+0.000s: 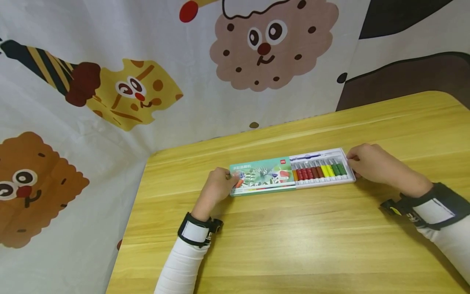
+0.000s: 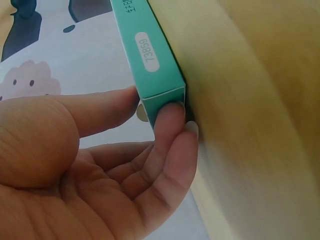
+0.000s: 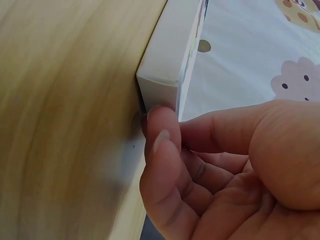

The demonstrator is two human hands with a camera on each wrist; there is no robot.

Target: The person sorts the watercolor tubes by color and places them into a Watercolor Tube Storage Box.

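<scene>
A flat green paint box sleeve point(image 1: 261, 176) with flower artwork lies on the table, its white inner tray point(image 1: 351, 170) slid partly out to the right. In the tray sits a row of paint tubes point(image 1: 318, 172), orange through red, brown and yellow to green, with a thin blue-handled paintbrush point(image 1: 310, 156) behind them. My left hand point(image 1: 218, 185) holds the sleeve's left end; the left wrist view shows thumb and fingers at its end panel point(image 2: 162, 102). At the opposite end, my right hand point(image 1: 376, 165) pinches the tray's end wall point(image 3: 159, 92). The sleeve hides the tray's left part.
The wood-grain table point(image 1: 293, 237) reaches toward me and past the box on both sides. Behind its far edge hangs a white cloth point(image 1: 198, 102) printed with cartoon biscuits and cheese. Black straps with small devices point(image 1: 435, 206) circle both wrists.
</scene>
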